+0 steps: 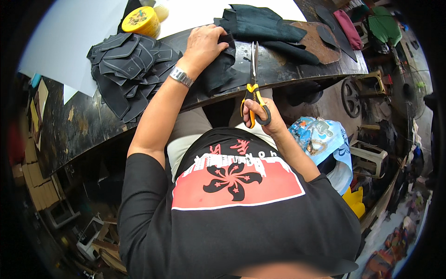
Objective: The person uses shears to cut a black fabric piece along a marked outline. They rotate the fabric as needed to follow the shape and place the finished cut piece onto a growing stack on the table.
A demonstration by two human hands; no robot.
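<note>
My right hand point(267, 114) is closed round the yellow-and-black handles of a pair of scissors point(253, 69). Their blades point away from me over the table's near edge, slightly parted at the tips, with nothing between them. Farther left, my left hand point(204, 46) lies over the table with its fingers curled on a piece of black leather-like material point(218, 74). That piece drapes toward the near edge, and my hand hides part of it. Left of my forearm is a heap of black cut pieces point(123, 63) with pale outlines. Folded dark sheets point(255, 24) lie right of my left hand.
A round yellow tub point(141, 21) stands at the back of the dark worn table point(74, 118), near white sheets point(76, 32). A brown piece point(320, 42) lies at the right end. Beside my right arm are a blue patterned cloth point(320, 139) and a plastic stool point(369, 156).
</note>
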